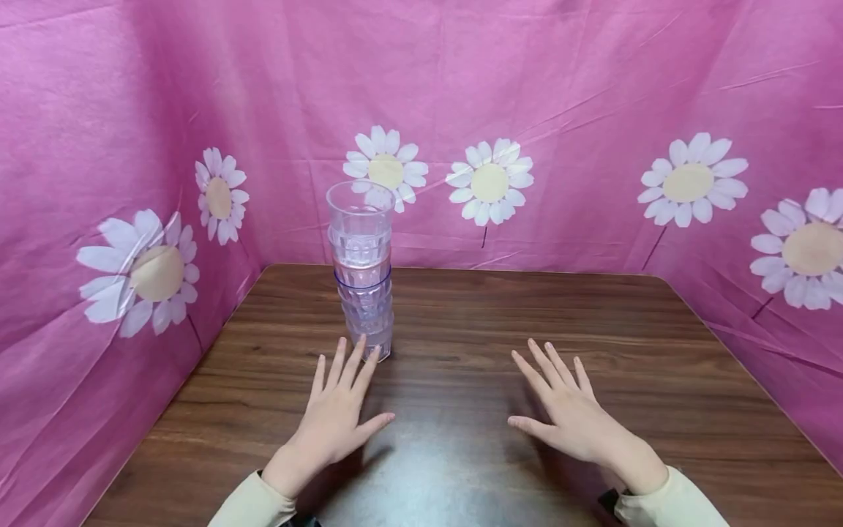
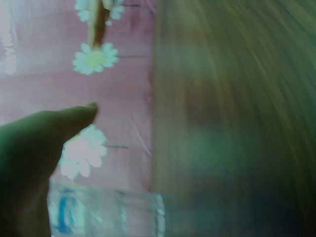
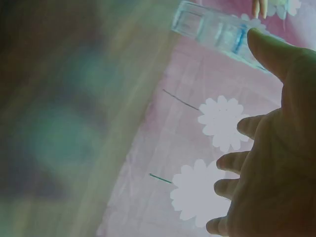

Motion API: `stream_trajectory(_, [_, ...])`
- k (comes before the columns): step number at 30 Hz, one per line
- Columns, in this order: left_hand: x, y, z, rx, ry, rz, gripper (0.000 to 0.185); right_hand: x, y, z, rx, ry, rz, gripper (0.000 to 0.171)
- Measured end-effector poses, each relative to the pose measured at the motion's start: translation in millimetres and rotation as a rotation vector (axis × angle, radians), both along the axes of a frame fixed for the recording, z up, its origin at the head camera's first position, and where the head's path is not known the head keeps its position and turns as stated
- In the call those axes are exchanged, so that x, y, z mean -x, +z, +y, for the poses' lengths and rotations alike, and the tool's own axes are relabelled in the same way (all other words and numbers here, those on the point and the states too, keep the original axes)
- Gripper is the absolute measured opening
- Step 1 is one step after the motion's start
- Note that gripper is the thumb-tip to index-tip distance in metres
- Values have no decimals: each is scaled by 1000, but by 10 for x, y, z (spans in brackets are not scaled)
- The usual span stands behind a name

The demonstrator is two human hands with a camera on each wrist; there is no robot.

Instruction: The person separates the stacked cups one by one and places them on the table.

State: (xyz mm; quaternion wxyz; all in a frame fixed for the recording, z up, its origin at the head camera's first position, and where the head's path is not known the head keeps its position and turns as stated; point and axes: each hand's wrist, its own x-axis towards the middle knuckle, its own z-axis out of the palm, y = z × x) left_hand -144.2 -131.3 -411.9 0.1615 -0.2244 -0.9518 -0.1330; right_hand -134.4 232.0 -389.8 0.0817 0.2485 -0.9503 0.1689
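A tall stack of clear plastic cups [image 1: 362, 293] stands upright on the table, left of centre, one cup showing a blue rim and another a reddish one. My left hand [image 1: 336, 421] is spread over the table in front of the stack, its fingertips overlapping the lowest cup in the head view. To the right, my right hand [image 1: 573, 417] is spread palm down with straight fingers, holding nothing. In the right wrist view the stack [image 3: 212, 32] appears past the thumb. The left wrist view shows part of the stack [image 2: 138, 212] below the left thumb [image 2: 74, 121].
A dark wood-grain table [image 1: 500, 315] lies under both hands. Pink cloth [image 1: 560, 66] printed with white daisies surrounds it at the back and both sides. Light from above reflects on the tabletop between the hands.
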Motion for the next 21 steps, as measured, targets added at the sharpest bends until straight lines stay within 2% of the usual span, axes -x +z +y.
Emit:
stream_trajectory(8, [189,-85,-197,-205,-42,160,103,141,339,-36,28,66,38,87])
stream_trajectory(11, [250,-112,-241,-266,-45,187,103,193,462,-46,27,76,46,88])
stream_trajectory(14, [306,-114,-269,-335,-28,163,107,247,570,-61,30,85,56,88])
stream_trajectory(21, [461,-140,-303,-523,6,33,117,405,832,-172,89,148,110,88])
